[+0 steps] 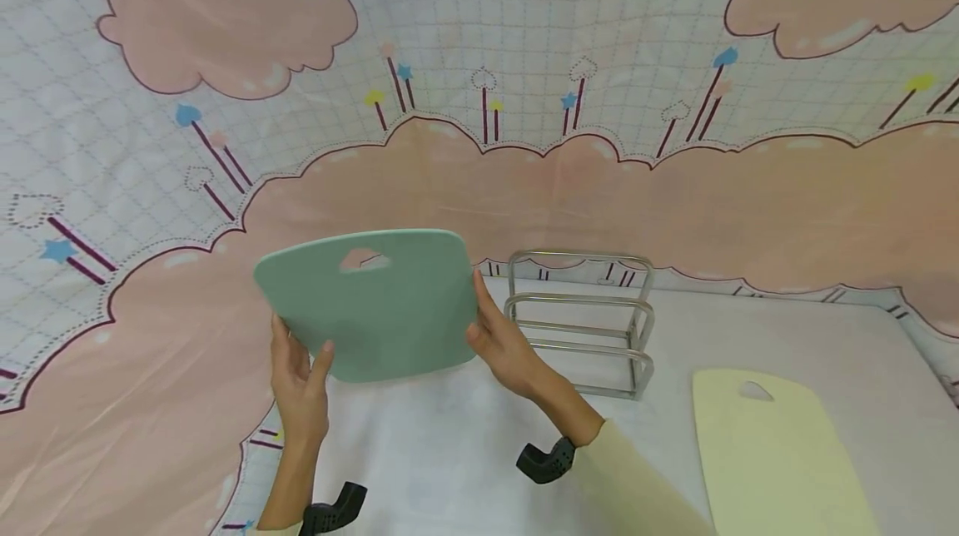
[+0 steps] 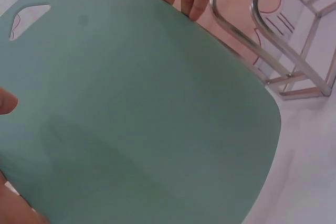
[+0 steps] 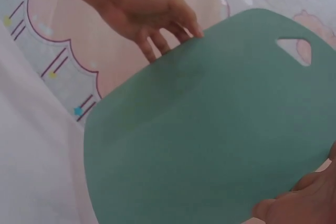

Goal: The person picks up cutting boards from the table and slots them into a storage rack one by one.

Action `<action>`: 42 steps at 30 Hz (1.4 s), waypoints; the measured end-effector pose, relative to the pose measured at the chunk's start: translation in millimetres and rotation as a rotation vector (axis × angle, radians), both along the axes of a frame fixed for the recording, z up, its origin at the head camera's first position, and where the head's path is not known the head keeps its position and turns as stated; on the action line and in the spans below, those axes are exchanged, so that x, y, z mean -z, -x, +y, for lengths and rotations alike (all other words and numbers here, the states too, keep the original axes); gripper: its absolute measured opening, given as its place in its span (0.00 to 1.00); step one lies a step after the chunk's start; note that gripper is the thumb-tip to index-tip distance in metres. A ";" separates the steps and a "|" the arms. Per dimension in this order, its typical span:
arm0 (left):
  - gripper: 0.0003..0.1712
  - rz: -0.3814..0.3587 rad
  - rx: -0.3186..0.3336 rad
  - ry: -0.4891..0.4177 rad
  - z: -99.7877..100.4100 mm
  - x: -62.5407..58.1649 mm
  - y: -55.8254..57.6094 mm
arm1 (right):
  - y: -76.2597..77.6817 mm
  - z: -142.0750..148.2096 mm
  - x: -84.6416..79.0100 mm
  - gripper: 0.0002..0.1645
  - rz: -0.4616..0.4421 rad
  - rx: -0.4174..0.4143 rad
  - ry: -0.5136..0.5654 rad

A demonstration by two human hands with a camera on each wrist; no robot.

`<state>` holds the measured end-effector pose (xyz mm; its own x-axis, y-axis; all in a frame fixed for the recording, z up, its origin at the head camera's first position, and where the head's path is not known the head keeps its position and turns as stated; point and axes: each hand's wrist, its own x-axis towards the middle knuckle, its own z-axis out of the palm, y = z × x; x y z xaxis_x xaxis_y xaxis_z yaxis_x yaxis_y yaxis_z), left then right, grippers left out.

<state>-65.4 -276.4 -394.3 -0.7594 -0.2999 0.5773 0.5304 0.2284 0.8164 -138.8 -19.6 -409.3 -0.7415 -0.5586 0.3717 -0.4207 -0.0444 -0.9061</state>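
Note:
Both hands hold a green cutting board (image 1: pixel 397 311) raised above the white table, its slotted handle hole toward the top. The left hand (image 1: pixel 298 382) grips its lower left edge, thumb on the near face and fingers behind. On the opposite edge, the right hand (image 1: pixel 508 350) pinches the board between thumb and fingers. In the left wrist view the board (image 2: pixel 147 98) fills most of the picture, with the right hand's fingertips (image 2: pixel 197 9) along its far edge. The right wrist view shows the left hand (image 3: pixel 149 11) at the board's other edge.
A silver wire rack (image 1: pixel 577 298) with several upright loops stands just right of the raised board. Farther right, a pale yellow cutting board (image 1: pixel 772 461) lies flat on the white table (image 1: pixel 434 453). A printed cloth with pink clouds (image 1: pixel 225 28) hangs behind.

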 end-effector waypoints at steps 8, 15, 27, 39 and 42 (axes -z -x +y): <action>0.43 0.048 0.091 -0.036 12.5 -11.0 24.0 | 15.9 18.1 -13.7 0.62 0.032 0.041 0.017; 0.43 0.115 0.175 -0.056 22.5 -12.2 42.5 | 11.1 31.7 -40.0 0.67 0.036 0.060 0.003; 0.46 0.072 0.277 -0.074 25.8 14.6 74.3 | 8.7 53.7 -52.6 0.67 0.044 0.111 0.012; 0.47 0.017 0.324 -0.081 47.1 25.8 77.2 | 5.4 73.7 -49.4 0.62 0.028 0.231 -0.040; 0.46 0.002 0.312 -0.083 52.6 28.2 76.8 | 13.9 78.2 -33.2 0.58 0.046 0.247 -0.022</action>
